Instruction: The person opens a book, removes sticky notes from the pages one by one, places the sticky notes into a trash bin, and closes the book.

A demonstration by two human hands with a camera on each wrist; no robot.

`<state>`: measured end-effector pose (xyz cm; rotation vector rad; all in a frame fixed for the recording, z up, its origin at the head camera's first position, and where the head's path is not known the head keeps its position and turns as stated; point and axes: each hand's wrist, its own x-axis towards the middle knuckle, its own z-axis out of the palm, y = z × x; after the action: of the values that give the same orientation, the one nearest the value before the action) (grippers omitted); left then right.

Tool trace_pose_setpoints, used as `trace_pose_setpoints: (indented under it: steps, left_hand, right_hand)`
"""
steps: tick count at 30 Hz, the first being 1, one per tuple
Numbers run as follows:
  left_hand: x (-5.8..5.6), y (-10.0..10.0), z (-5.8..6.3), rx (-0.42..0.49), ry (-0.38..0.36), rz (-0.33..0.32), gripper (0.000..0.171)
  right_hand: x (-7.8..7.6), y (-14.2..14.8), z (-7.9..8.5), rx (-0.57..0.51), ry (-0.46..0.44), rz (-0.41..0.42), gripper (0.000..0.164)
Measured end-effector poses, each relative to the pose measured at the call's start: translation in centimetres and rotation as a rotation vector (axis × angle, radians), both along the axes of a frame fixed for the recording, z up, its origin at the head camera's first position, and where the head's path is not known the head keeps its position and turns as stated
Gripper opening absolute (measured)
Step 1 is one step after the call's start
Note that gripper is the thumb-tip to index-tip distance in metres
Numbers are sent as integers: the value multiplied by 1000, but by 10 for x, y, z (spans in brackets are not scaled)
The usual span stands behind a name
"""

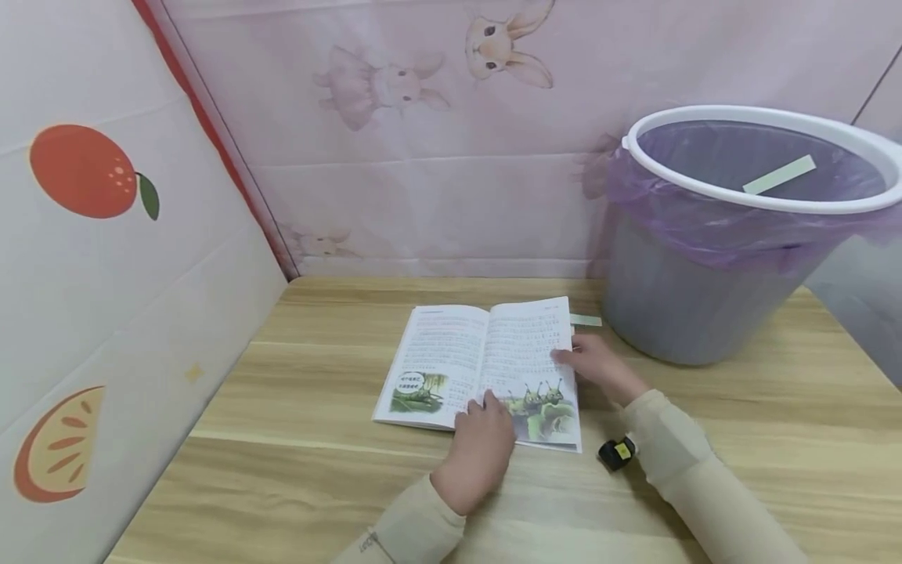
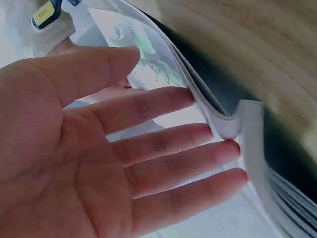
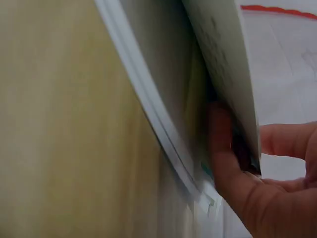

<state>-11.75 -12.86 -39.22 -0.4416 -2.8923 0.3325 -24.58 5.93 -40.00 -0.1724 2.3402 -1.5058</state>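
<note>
An open book [image 1: 444, 337] with printed text and cartoon insects lies on the wooden table. My left hand [image 1: 485, 439] rests at the lower part of its fold. The left wrist view shows that hand's straight fingers [image 2: 168, 148] touching the paper. At the book's right edge, my right hand [image 1: 604, 368] pinches a page [image 3: 230, 64] between thumb and fingers. In the right wrist view the page stands lifted off the pages beneath. A pale green paper strip [image 1: 586, 320] sticks out beyond the book's right edge, just above the right hand.
A grey bin [image 1: 690, 290] with a purple liner and white rim stands at the table's back right. Another pale green strip [image 1: 779, 175] shows inside its rim. Printed cloth walls [image 1: 423, 188] border the table's back and left. A black device [image 1: 616, 453] is at my right wrist.
</note>
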Motion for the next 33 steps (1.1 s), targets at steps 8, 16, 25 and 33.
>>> trace_pose_setpoints:
  steps: [8, 16, 25, 33]
  left_hand:
    - [30, 14, 25, 60, -194, -392, 28]
    - [39, 30, 2, -145, -121, -273, 58]
    - [20, 26, 0, -37, -67, 15, 64]
    - [6, 10, 3, -7, -101, 129, 72]
  right_hand:
    - [9, 5, -9, -196, -93, 94, 35]
    - [12, 0, -8, -235, -103, 89, 45]
    - [24, -2, -1, -63, 8, 213, 64]
    - [43, -1, 2, 277, 287, 507, 42]
